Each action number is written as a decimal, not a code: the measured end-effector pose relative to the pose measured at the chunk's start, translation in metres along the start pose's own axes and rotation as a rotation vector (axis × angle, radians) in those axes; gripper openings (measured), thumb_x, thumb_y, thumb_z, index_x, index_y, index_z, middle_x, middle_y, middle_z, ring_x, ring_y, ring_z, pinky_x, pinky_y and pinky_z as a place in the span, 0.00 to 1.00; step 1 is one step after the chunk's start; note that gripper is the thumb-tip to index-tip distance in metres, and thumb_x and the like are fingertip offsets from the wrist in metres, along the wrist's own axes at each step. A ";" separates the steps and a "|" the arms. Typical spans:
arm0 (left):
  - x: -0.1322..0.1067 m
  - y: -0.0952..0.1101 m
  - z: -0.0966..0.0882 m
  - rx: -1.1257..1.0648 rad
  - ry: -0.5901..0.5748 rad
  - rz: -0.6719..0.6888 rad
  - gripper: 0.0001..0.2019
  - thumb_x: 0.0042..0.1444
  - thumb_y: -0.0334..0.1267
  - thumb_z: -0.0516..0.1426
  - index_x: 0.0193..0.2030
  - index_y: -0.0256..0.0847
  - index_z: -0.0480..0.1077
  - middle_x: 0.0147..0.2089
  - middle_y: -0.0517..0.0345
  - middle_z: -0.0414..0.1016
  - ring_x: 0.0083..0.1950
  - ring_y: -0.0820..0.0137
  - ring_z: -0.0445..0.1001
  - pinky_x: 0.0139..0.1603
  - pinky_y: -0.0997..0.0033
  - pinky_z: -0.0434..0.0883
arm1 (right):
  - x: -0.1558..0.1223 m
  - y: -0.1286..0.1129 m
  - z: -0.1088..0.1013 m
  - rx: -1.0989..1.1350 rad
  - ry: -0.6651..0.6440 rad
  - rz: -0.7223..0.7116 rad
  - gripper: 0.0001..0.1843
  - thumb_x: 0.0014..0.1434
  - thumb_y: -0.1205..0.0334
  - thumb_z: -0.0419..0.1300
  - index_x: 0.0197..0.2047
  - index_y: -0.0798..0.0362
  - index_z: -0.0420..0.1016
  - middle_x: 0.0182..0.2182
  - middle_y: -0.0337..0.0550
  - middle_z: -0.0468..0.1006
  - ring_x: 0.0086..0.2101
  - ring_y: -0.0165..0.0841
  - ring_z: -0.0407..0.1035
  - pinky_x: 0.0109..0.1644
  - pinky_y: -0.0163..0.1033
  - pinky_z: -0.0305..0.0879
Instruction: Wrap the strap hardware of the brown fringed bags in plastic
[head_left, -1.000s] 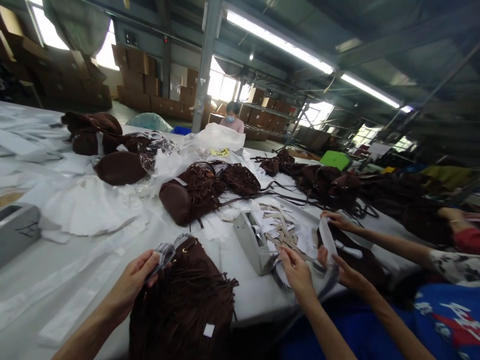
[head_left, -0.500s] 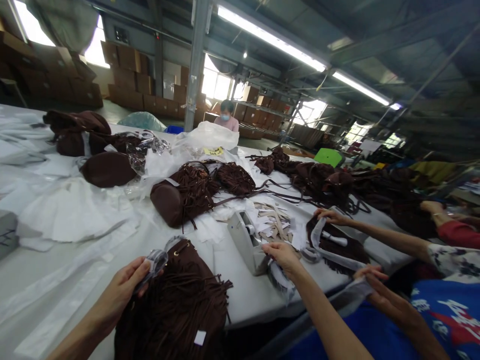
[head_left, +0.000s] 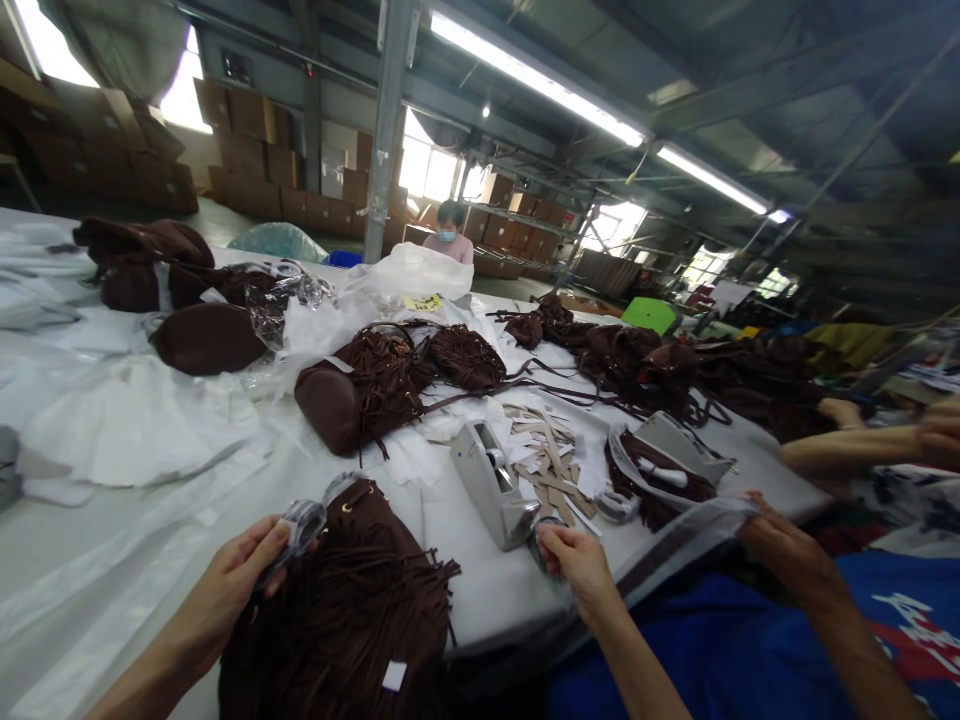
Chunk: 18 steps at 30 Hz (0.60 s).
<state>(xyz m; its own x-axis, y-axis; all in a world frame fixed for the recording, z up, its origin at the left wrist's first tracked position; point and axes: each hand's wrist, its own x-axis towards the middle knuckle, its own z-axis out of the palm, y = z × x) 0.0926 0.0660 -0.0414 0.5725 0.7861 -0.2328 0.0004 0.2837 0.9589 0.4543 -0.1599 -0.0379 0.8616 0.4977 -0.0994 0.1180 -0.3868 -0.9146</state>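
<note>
At the lower left, my left hand (head_left: 251,565) closes around a bag strap (head_left: 304,522) looped and wrapped in clear plastic. That strap belongs to a dark brown fringed bag (head_left: 352,600) with gold eyelets and a small white tag (head_left: 394,676). My right hand (head_left: 577,570) pinches its fingers just past the front end of a grey tape dispenser (head_left: 491,490). A dark, plastic-covered loop (head_left: 545,547) shows at those fingertips; what they grip is too small to make out.
Paper strips (head_left: 551,465) lie behind the dispenser. Further fringed bags (head_left: 360,385) and white wrapping sheets (head_left: 142,420) cover the table. On the right, a co-worker's hand (head_left: 780,540) holds clear plastic by another bag (head_left: 652,480) and a second dispenser (head_left: 686,445). A masked person (head_left: 450,240) is opposite.
My right hand has moved down and slightly right from the dispenser's front end. My left hand keeps its hold on the wrapped strap. A co-worker's hand has left the neighbouring bag.
</note>
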 end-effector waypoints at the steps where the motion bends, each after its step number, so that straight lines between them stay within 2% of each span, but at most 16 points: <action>1: 0.000 0.000 0.000 -0.001 -0.001 -0.001 0.22 0.53 0.58 0.58 0.39 0.37 0.72 0.20 0.65 0.61 0.24 0.73 0.57 0.25 0.78 0.58 | -0.001 0.004 0.003 -0.018 0.006 -0.009 0.29 0.38 0.37 0.64 0.27 0.59 0.78 0.19 0.44 0.73 0.19 0.31 0.63 0.21 0.36 0.57; 4: 0.000 0.000 0.001 0.002 -0.019 0.002 0.22 0.54 0.57 0.58 0.39 0.37 0.72 0.20 0.65 0.61 0.24 0.73 0.57 0.26 0.78 0.57 | 0.000 0.007 0.009 -0.100 0.053 -0.054 0.28 0.42 0.37 0.60 0.28 0.57 0.79 0.18 0.42 0.73 0.18 0.32 0.63 0.21 0.36 0.56; 9: 0.001 0.000 0.001 0.009 -0.043 0.010 0.23 0.54 0.57 0.57 0.38 0.36 0.71 0.20 0.65 0.62 0.24 0.75 0.55 0.26 0.78 0.55 | -0.001 0.000 0.005 -0.275 0.159 -0.132 0.18 0.42 0.46 0.60 0.24 0.52 0.79 0.22 0.46 0.78 0.28 0.42 0.71 0.32 0.41 0.62; 11: 0.001 0.001 0.002 0.024 -0.046 0.023 0.22 0.54 0.57 0.57 0.37 0.35 0.71 0.20 0.65 0.62 0.23 0.75 0.55 0.25 0.77 0.54 | -0.007 -0.003 0.003 -0.318 0.179 -0.140 0.17 0.42 0.46 0.59 0.23 0.52 0.79 0.23 0.48 0.79 0.31 0.45 0.72 0.35 0.43 0.63; 13: 0.002 0.002 0.004 0.041 -0.049 0.061 0.22 0.55 0.57 0.56 0.36 0.35 0.71 0.20 0.65 0.62 0.23 0.75 0.57 0.25 0.77 0.54 | -0.016 -0.007 0.008 -0.349 0.165 -0.155 0.19 0.43 0.45 0.59 0.27 0.52 0.80 0.26 0.49 0.80 0.33 0.47 0.73 0.38 0.45 0.64; 15: 0.004 0.005 0.007 0.055 -0.061 0.106 0.21 0.57 0.56 0.55 0.34 0.35 0.71 0.20 0.64 0.64 0.24 0.74 0.59 0.27 0.77 0.55 | -0.030 -0.017 0.024 -0.356 0.068 -0.205 0.20 0.45 0.44 0.59 0.31 0.51 0.80 0.30 0.48 0.81 0.34 0.47 0.73 0.40 0.45 0.65; 18: 0.006 0.007 0.010 0.091 -0.052 0.129 0.20 0.58 0.54 0.54 0.32 0.35 0.69 0.21 0.61 0.68 0.24 0.75 0.60 0.26 0.76 0.55 | -0.060 -0.046 0.064 -0.299 -0.255 -0.390 0.18 0.52 0.45 0.58 0.33 0.51 0.79 0.31 0.46 0.81 0.33 0.41 0.73 0.39 0.40 0.66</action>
<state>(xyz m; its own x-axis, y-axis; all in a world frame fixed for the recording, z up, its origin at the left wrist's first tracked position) 0.1046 0.0673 -0.0342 0.6139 0.7829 -0.1005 -0.0027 0.1294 0.9916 0.3659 -0.1223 -0.0146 0.5839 0.8059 0.0984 0.5712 -0.3216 -0.7552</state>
